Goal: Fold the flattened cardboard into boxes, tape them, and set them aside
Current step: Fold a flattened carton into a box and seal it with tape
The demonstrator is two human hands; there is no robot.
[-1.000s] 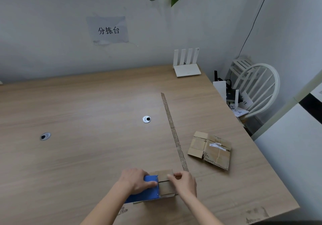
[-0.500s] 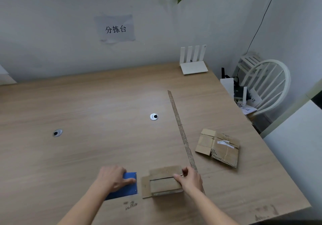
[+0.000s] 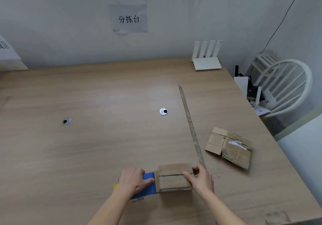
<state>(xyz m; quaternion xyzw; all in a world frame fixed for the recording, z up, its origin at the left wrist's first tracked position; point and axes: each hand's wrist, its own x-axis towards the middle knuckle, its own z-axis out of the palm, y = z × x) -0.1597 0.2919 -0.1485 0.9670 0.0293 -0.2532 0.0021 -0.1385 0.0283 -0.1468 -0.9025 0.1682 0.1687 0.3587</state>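
A small brown cardboard box (image 3: 172,176) stands near the table's front edge, its top flaps folded down with a slit between them. My right hand (image 3: 200,178) grips its right end, fingers laid over the top flaps. A blue object (image 3: 148,184) lies flat against the box's left side, with my left hand (image 3: 134,179) pressed on top of it. A yellow bit shows at its left edge. A flattened cardboard piece (image 3: 230,147) with a white label lies to the right on the wooden table (image 3: 87,146).
A long thin brown strip (image 3: 190,127) runs from mid-table down to the box. Two round cable holes (image 3: 163,111) (image 3: 66,121) sit in the tabletop. A white router (image 3: 206,59) stands at the back right. A white chair (image 3: 285,89) is beyond the right edge.
The blue object, a gap away from the box half a second ago, now lies against its left side under my left hand. My right hand stays on the box's right end.
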